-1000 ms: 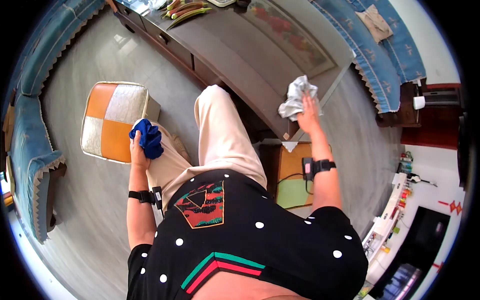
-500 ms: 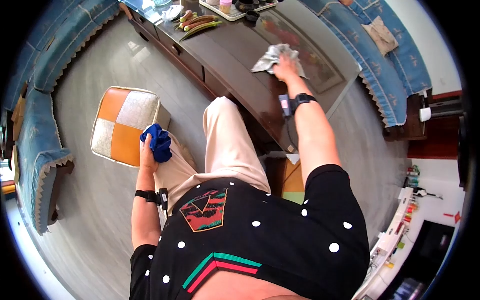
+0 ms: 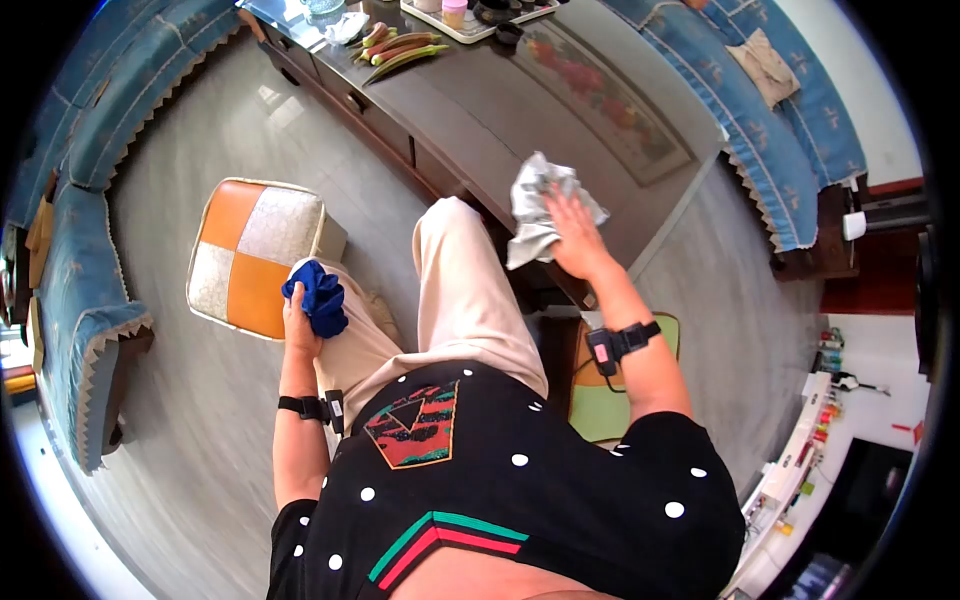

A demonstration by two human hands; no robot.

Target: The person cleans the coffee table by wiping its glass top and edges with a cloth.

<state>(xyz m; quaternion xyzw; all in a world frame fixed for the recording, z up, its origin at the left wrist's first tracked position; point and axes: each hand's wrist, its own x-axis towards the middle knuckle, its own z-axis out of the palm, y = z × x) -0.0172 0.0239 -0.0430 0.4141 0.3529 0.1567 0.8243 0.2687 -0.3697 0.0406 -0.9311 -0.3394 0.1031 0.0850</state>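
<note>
My left hand (image 3: 300, 325) is closed around a bunched dark blue cloth (image 3: 322, 298), resting by my left knee. Under my right hand (image 3: 577, 236) is a crumpled light grey cloth (image 3: 532, 205), at the near edge of the dark coffee table (image 3: 470, 125). The fingers of that hand stretch across the cloth and hold it against the table; part of the cloth reaches over the edge. A glossy top covers the table, with a floral picture (image 3: 610, 95) showing in it.
Okra pods (image 3: 400, 50) lie at the table's far left, near a tray (image 3: 470, 35) with cups and a small black bowl (image 3: 508, 33). A checked orange-and-silver stool (image 3: 255, 255) stands left of my knee. Blue sofas (image 3: 95, 130) flank the table. A green-topped stool (image 3: 600, 415) is beside my right hip.
My right hand has drawn the grey cloth back across the tabletop, toward me and the near edge. My left hand keeps the blue cloth in nearly the same place.
</note>
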